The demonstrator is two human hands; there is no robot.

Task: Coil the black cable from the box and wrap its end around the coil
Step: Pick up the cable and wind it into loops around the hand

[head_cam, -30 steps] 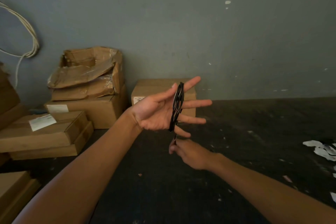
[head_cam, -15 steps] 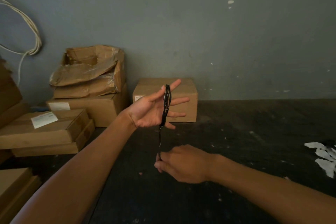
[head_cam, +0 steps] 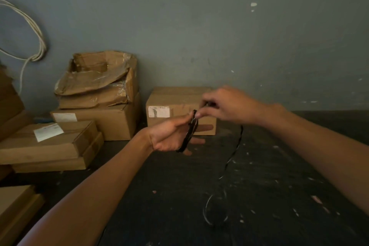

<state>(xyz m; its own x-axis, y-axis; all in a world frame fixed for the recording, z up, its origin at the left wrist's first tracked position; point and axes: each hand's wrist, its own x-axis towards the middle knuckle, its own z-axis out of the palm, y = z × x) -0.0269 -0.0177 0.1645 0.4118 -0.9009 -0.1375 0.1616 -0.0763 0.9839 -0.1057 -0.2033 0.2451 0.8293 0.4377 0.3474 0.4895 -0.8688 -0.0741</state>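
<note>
Your right hand (head_cam: 225, 106) has swung from below the coil (head_cam: 189, 132) to above it, grip pinched on the black cable (head_cam: 235, 146). Your left hand (head_cam: 169, 136) is spread inside the coil's loops. Slack trails onto the worktop (head_cam: 279, 166); coiling seems unfinished.

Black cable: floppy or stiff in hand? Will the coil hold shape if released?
Likely floppy: the free length of the black cable sags from the right hand and curls on the dark surface. Probably light: the left hand carries the coil on open fingers. The coil may spring loose if released; no end wrap is visible yet.
</note>
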